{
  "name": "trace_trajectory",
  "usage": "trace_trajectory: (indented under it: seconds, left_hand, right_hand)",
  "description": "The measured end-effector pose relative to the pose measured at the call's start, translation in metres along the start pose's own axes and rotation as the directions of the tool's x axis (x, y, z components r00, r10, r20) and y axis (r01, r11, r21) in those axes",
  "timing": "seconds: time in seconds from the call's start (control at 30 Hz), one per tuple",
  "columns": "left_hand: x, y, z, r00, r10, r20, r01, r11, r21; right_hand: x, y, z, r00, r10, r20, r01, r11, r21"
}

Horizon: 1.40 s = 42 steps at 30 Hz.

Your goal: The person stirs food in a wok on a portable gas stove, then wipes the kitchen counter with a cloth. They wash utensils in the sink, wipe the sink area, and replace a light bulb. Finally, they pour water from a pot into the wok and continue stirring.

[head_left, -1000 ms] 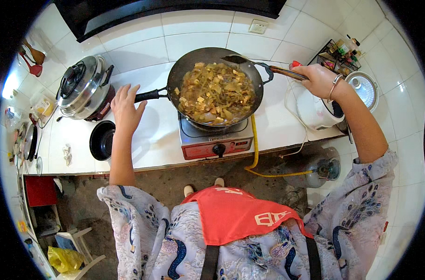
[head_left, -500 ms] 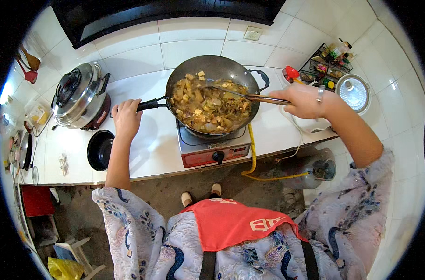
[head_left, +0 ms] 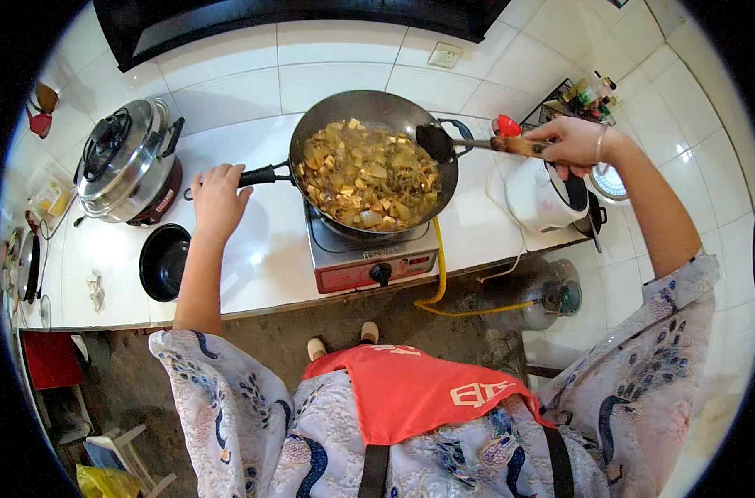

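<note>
A dark wok [head_left: 377, 104] rests on the gas stove [head_left: 369, 267], filled with a mix of soft brownish-green vegetables and small pale cubes [head_left: 365, 178]. My left hand [head_left: 218, 197] is closed around the wok's long black handle, left of the pan. Held in my right hand [head_left: 578, 141] is a wok spatula [head_left: 517, 146] with a wooden handle. Its dark blade lies at the wok's inner right wall, beside the food, and its shaft crosses the rim near the small loop handle. My right fingers are wrapped around the end of the wooden grip.
An electric pot [head_left: 141, 187] with a lid stands at the left, behind a black bowl [head_left: 163, 261]. To the right are a white cooker [head_left: 537, 199], a red utensil [head_left: 508, 125] and a bottle rack [head_left: 585, 101]. A yellow hose [head_left: 441, 257] runs to a gas cylinder [head_left: 556, 295] below.
My right hand has drawn the spatula from the middle of the food to the wok's right side. The left hand keeps its hold on the handle. The whole view has shifted slightly.
</note>
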<state>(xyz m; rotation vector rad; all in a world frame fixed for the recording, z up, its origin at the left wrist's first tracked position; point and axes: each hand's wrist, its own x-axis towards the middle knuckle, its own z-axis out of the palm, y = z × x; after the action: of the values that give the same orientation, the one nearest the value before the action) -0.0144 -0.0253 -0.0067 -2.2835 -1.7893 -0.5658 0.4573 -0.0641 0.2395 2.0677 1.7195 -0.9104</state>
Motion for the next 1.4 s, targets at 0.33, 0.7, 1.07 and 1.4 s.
trace_trajectory:
  seconds: [0.33, 0.7, 1.07, 1.4]
  left_hand:
    - [0.007, 0.007, 0.004, 0.999, 0.016, -0.031, -0.017, 0.999, -0.044]
    - [0.004, 0.005, 0.007, 0.996, 0.025, -0.089, -0.027, 0.999, -0.021]
    - [-0.002, 0.000, 0.010, 0.992, 0.031, -0.123, -0.034, 0.999, -0.022]
    - [-0.003, -0.003, 0.012, 0.995, 0.028, -0.098, -0.030, 0.999, -0.021]
  right_hand:
    - [0.024, 0.080, 0.070, 0.829, -0.155, 0.538, -0.299, 0.689, 0.660]
    - [0.082, -0.032, 0.213, 0.977, -0.211, 0.029, 0.075, 0.469, 0.880]
    - [0.086, -0.008, 0.245, 0.951, -0.219, -0.218, 0.298, 0.463, 0.835]
    - [0.050, 0.014, 0.250, 0.948, -0.201, -0.248, 0.315, 0.473, 0.822]
